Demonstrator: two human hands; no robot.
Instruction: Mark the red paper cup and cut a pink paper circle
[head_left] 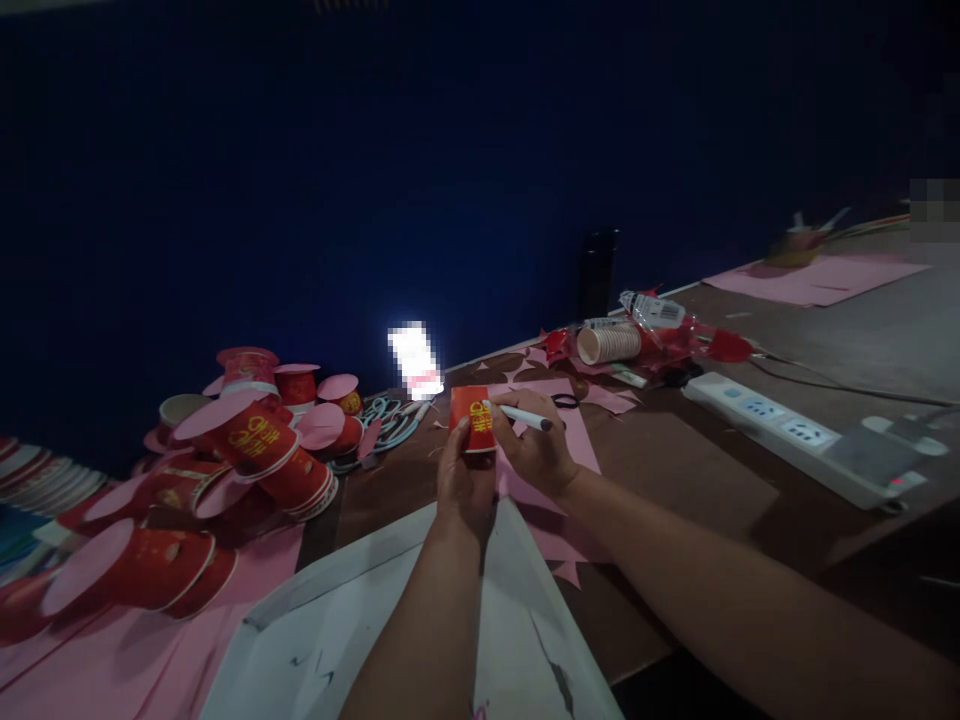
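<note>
My left hand [461, 480] is closed round a small red paper cup [473, 418] with yellow lettering and holds it down on a pink sheet [577, 440] on the brown table. My right hand [534, 447] grips a white pen [523, 417] with a dark cap. The pen lies across the fingers, its tip at the cup's side. Both forearms reach in from the bottom edge.
A heap of red cups with pink paper lids [247, 440] lies at the left. Scissors [386, 420] sit behind the cup. A stack of plain paper cups [609, 343], a white power strip [795, 432] and a white board [330, 620] are nearby. Pink scraps litter the table.
</note>
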